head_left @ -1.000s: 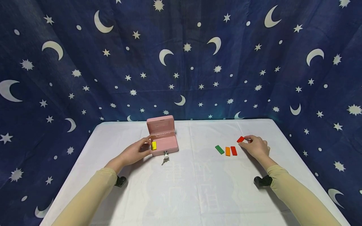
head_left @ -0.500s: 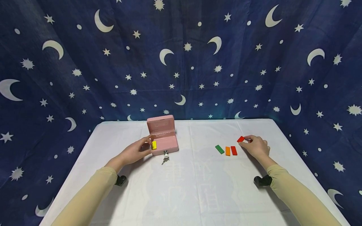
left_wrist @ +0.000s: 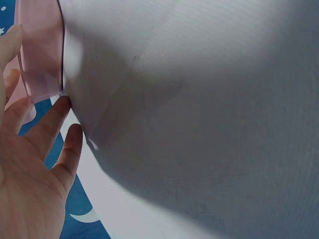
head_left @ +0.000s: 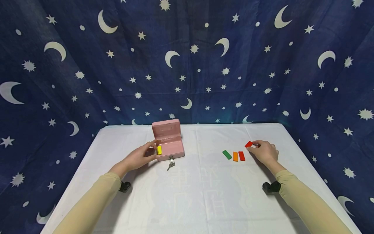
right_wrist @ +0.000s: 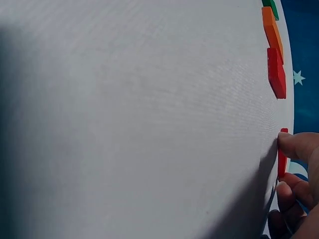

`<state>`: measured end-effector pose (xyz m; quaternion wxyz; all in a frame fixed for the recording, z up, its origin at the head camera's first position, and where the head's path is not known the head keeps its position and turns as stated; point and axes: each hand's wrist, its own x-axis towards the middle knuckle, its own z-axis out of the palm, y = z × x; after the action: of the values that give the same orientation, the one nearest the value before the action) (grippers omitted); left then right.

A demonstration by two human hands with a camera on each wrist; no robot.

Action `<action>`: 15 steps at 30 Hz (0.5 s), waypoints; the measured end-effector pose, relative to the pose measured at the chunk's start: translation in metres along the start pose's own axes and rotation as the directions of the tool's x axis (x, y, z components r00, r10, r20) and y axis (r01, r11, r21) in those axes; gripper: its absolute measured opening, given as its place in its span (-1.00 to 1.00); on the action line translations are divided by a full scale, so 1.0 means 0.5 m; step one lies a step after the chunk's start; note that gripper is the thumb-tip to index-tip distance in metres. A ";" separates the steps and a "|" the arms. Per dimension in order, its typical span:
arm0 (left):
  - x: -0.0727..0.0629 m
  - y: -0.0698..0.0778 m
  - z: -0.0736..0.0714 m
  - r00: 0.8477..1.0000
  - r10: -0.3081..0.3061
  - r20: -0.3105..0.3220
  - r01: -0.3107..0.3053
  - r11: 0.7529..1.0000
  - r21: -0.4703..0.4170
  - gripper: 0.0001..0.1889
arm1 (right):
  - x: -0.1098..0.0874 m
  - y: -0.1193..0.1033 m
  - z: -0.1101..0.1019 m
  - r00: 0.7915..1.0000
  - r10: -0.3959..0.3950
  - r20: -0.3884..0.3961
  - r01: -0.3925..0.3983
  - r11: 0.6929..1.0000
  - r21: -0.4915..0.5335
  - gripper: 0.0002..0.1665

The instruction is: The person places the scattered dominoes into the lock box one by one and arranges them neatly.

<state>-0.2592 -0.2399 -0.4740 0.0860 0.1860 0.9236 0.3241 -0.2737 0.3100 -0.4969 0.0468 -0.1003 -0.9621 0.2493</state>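
A pink metal cash box (head_left: 172, 148) stands with its lid raised, keys (head_left: 171, 166) hanging at its front lock. Just inside its left wall lies a yellow block (head_left: 159, 150). My left hand (head_left: 140, 156) touches the box's left side with thumb and fingertips; in the left wrist view its last two fingers stretch out fairly straight. On the right, my right hand (head_left: 264, 152) pinches a red block (head_left: 248, 144) between thumb and finger. The right wrist view shows that red block (right_wrist: 282, 154) edge-on, close over the cloth.
Left of the right hand lie a green block (head_left: 227, 154), an orange block (head_left: 235, 156) and a second red block (head_left: 241, 156). A white cloth (head_left: 193, 195) covers the table. Behind hangs a dark blue curtain (head_left: 187, 58) with moons and stars.
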 end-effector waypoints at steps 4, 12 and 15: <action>0.000 0.001 0.001 1.000 0.004 -0.002 -0.004 1.000 -0.006 -0.59 | 0.004 -0.004 -0.004 1.000 0.007 -0.023 -0.006 0.999 0.033 -0.38; 0.000 0.000 0.001 1.000 -0.003 -0.004 0.003 1.000 0.000 -0.59 | 0.011 -0.053 -0.028 0.997 -0.044 -0.063 0.052 0.990 0.132 -0.36; 0.000 0.000 0.001 1.000 -0.003 -0.003 0.003 1.000 0.000 -0.60 | 0.012 -0.077 -0.029 0.993 -0.090 -0.078 0.102 0.983 0.156 -0.38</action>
<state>-0.2590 -0.2396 -0.4742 0.0849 0.1842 0.9239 0.3244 -0.2839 0.2853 -0.4652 0.1006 -0.0584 -0.9405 0.3193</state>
